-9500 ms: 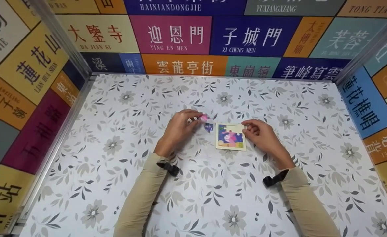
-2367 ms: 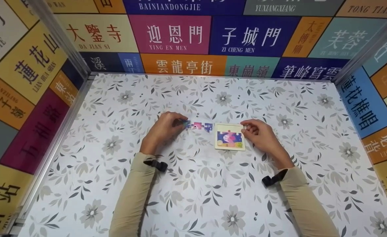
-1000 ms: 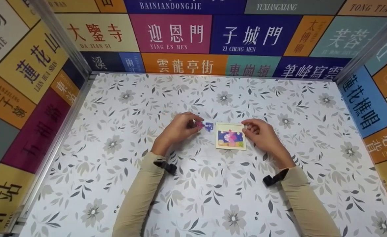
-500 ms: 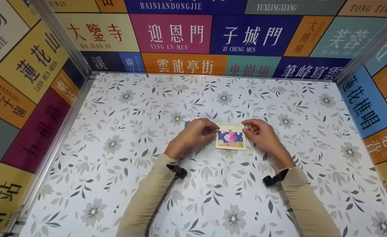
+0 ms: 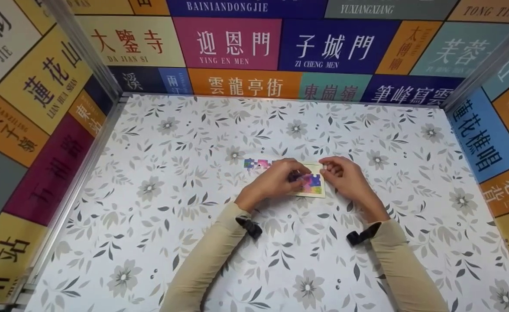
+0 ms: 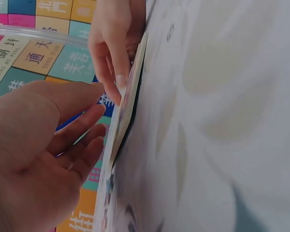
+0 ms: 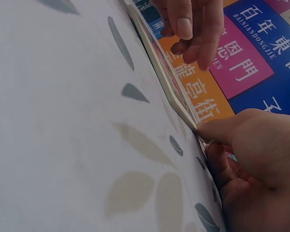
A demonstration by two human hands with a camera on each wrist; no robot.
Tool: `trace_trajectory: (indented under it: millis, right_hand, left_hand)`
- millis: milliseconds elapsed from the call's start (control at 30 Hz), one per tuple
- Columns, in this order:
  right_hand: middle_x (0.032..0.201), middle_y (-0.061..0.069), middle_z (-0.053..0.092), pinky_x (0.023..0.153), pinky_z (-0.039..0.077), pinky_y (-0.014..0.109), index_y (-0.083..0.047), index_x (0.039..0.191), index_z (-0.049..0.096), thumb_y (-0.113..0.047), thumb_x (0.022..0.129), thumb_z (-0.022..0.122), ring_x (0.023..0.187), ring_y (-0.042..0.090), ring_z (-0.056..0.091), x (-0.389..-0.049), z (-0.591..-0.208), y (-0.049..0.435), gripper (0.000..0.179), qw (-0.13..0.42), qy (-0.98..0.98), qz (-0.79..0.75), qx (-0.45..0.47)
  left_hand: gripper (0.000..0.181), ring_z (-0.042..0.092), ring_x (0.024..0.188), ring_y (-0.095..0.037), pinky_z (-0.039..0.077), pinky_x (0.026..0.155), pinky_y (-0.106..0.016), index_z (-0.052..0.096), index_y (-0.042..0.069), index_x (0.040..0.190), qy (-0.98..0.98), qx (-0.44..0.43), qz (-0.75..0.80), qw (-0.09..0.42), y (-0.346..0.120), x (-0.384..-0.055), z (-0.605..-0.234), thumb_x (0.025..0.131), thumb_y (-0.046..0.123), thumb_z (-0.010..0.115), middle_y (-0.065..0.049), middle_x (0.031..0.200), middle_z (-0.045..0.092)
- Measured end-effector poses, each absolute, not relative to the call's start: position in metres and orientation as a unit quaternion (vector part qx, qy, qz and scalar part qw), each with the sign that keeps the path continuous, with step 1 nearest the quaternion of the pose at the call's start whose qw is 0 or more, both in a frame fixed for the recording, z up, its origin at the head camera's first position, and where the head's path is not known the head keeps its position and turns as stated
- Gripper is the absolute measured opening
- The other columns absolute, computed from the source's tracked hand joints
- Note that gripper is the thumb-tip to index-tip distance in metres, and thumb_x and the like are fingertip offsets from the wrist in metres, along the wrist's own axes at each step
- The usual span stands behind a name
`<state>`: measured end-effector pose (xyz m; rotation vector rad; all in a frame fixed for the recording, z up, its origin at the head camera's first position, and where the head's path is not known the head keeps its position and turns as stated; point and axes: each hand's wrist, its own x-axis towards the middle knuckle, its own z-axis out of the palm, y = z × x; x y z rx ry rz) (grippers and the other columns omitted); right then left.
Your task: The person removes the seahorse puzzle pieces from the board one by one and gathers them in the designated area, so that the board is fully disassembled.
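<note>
A small square jigsaw puzzle in a cream tray (image 5: pixel 312 196) lies on the table. Pink, purple and yellow pieces (image 5: pixel 314 181) fill its near part, while the far strip shows bare cream. My left hand (image 5: pixel 276 178) hovers over the tray's left half, hiding it. In both wrist views its fingers are loosely curved above the tray, with no piece between them. Thumb and fingers of my right hand (image 5: pixel 345 175) pinch the tray's far right corner. Left of the tray sit a blue-green puzzle piece (image 5: pixel 248 164) and a pink puzzle piece (image 5: pixel 263 163); another beside them is mostly hidden by my left hand.
A white cloth with grey flowers (image 5: pixel 159 234) covers the table. Panels of coloured street-name signs (image 5: pixel 237 43) stand along the back and both sides. Black straps with small cameras sit on both wrists.
The blue-green piece, in the tray's far left corner at first, now lies in the row outside. My left hand has moved right, from that row to over the tray. My right hand stays put.
</note>
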<state>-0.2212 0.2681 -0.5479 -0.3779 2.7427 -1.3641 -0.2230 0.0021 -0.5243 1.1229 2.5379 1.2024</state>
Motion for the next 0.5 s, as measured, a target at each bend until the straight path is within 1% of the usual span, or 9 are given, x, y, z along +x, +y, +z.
trace_trajectory:
  millis: [100,200,367,500]
  right_hand:
    - [0.102,0.013,0.067,0.073,0.050,0.012,-0.004,0.131,0.074,-0.013,0.103,0.075,0.084,0.011,0.062,-0.221,-0.549,0.268,0.030,0.022,0.885,-0.448,-0.126]
    - [0.101,0.014,0.068,0.073,0.050,0.012,-0.005,0.131,0.074,-0.013,0.103,0.074,0.084,0.012,0.061,-0.221,-0.549,0.268,0.029,0.017,0.883,-0.450,-0.129]
    - [0.102,0.015,0.069,0.073,0.050,0.012,-0.004,0.131,0.074,-0.013,0.102,0.075,0.084,0.012,0.062,-0.221,-0.548,0.268,0.030,0.019,0.881,-0.454,-0.130]
    - [0.101,0.015,0.069,0.073,0.051,0.012,-0.005,0.131,0.074,-0.010,0.101,0.075,0.084,0.011,0.062,-0.221,-0.549,0.268,0.031,0.021,0.882,-0.453,-0.125]
  left_hand:
    - [0.031,0.072,0.104,-0.027,0.057,0.095,-0.034,0.077,0.002,0.126,0.838,0.378,0.388,0.062,0.013,-0.224,-0.524,0.096,0.009,0.076,-0.014,0.115,0.077]
    - [0.036,0.071,0.108,-0.026,0.056,0.098,-0.030,0.076,0.002,0.130,0.845,0.377,0.372,0.067,0.024,-0.225,-0.524,0.095,0.010,0.076,-0.014,0.118,0.076]
    - [0.041,0.069,0.110,-0.023,0.055,0.098,-0.028,0.074,0.006,0.135,0.866,0.359,0.341,0.066,0.035,-0.223,-0.525,0.094,0.010,0.076,-0.011,0.121,0.074]
    - [0.040,0.066,0.110,-0.022,0.054,0.100,-0.030,0.075,0.007,0.135,0.881,0.348,0.316,0.052,0.039,-0.219,-0.527,0.096,0.013,0.077,-0.011,0.123,0.072]
